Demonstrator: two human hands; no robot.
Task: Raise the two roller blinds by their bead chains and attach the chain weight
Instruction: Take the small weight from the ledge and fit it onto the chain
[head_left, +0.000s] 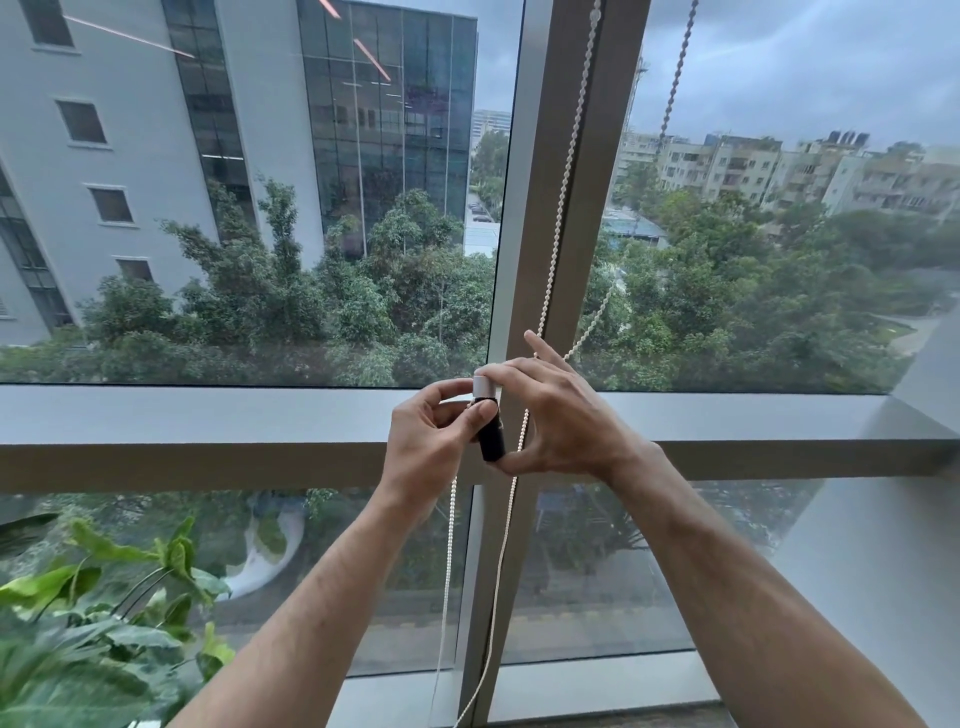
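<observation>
A white bead chain (563, 176) hangs down along the grey window mullion (582, 218) and runs on below my hands toward the floor. The chain weight (491, 434) is a small black cylinder with a silver cap. My left hand (431, 441) pinches it at the cap end with thumb and fingers. My right hand (558, 421) cups it from the right, fingers around its lower end, and the chain passes between that hand and the weight. A second bead chain (675, 78), darker against the sky, hangs at the upper right. Neither blind is in view.
A wide grey sill (208, 415) crosses the window at hand height, with glass panes above and below. A leafy green plant (104, 623) stands at the lower left. A white wall (893, 571) closes the right side.
</observation>
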